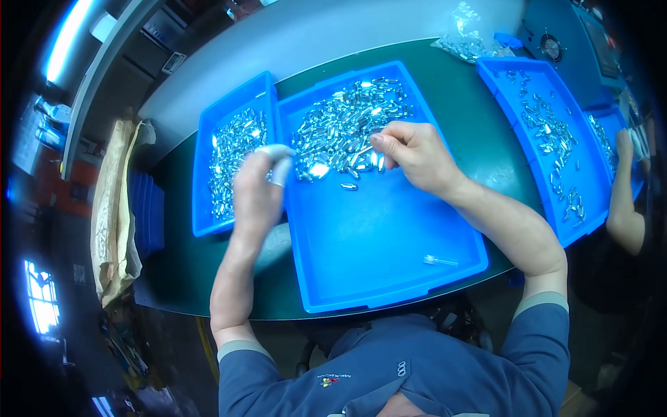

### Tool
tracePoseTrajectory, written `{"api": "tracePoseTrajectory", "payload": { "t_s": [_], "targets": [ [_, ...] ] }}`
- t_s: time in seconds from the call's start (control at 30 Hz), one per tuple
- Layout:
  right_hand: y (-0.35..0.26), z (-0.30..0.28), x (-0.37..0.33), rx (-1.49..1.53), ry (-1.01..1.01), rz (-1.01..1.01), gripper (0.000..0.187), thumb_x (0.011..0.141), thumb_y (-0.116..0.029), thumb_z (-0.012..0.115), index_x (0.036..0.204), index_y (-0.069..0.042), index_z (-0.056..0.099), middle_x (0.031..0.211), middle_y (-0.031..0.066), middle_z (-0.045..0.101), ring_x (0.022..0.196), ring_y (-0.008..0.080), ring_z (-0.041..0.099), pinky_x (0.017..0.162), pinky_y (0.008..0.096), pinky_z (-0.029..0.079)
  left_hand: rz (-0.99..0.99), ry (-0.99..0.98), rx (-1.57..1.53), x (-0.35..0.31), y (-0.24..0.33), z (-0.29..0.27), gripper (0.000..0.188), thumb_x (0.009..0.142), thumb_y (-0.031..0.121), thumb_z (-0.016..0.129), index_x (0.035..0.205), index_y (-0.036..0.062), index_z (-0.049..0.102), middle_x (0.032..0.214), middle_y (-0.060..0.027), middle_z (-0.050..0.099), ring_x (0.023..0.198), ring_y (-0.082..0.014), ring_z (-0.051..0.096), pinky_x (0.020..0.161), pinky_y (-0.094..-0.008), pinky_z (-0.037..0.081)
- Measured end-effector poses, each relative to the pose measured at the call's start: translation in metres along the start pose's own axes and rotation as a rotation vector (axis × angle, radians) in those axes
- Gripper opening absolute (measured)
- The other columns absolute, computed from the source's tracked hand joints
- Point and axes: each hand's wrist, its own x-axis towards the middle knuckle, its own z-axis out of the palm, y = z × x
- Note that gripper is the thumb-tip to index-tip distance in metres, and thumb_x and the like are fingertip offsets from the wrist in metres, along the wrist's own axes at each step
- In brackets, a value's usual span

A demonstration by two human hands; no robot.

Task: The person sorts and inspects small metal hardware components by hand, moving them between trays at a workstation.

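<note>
A large blue tray [389, 257] lies in front of me, with a heap of small shiny metal parts [347, 125] at its far end. My right hand [413, 153] rests on that heap, pinching a thin metal piece between thumb and fingers. My left hand [257, 191] hovers over the edge between this tray and a narrower blue tray [208, 208] to the left, which also holds metal parts [233, 156]. Its fingers, with white covers on the tips, close around something small that I cannot make out. One loose part [349, 186] and a small pin [439, 261] lie on the tray's bare floor.
The trays stand on a dark green table [479, 139]. Another blue tray [542, 132] with scattered metal parts is at the right, where another person's arm [624, 201] reaches in. A clear bag of parts [467, 42] lies at the back. Stacked blue trays [147, 208] sit left.
</note>
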Motion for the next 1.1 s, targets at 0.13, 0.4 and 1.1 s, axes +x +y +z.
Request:
{"api": "tracePoseTrajectory", "payload": {
  "t_s": [0.13,0.4,1.1],
  "targets": [
    [0.01,-0.003,0.003,0.024,0.021,0.016,0.032,0.102,-0.027,0.066,0.086,0.0,0.071,0.068,0.0014,0.065,0.065,0.0076,0.059,0.058,0.0268,0.046,0.093,0.133,0.37,0.012,-0.015,-0.01,0.029,0.082,0.003,0.078,0.109,0.0052,0.071,0.114,-0.0135,0.069,0.108,-0.034,0.065,0.093,-0.0431,0.052],
    [0.004,0.001,0.0,-0.056,-0.069,0.022,0.03,0.1,-0.026,0.067,0.086,0.0,0.072,0.068,0.0031,0.065,0.064,0.0084,0.058,0.058,0.0287,0.045,0.191,-0.475,0.071,-0.012,0.028,0.045,0.025,0.081,0.013,0.08,0.105,0.0078,0.074,0.094,-0.0118,0.066,0.093,-0.0325,0.065,0.081,-0.0427,0.054],
    [-0.008,0.009,-0.003,-0.201,-0.135,-0.027,0.028,0.096,-0.027,0.069,0.081,-0.003,0.072,0.065,0.0122,0.066,0.059,0.0266,0.065,0.058,0.041,0.049,-0.104,-0.316,-0.335,-0.016,0.031,0.045,0.017,0.089,0.007,0.078,0.104,-0.0001,0.072,0.09,-0.011,0.075,0.078,-0.0176,0.07,0.072,-0.0324,0.055]
  ]
}}
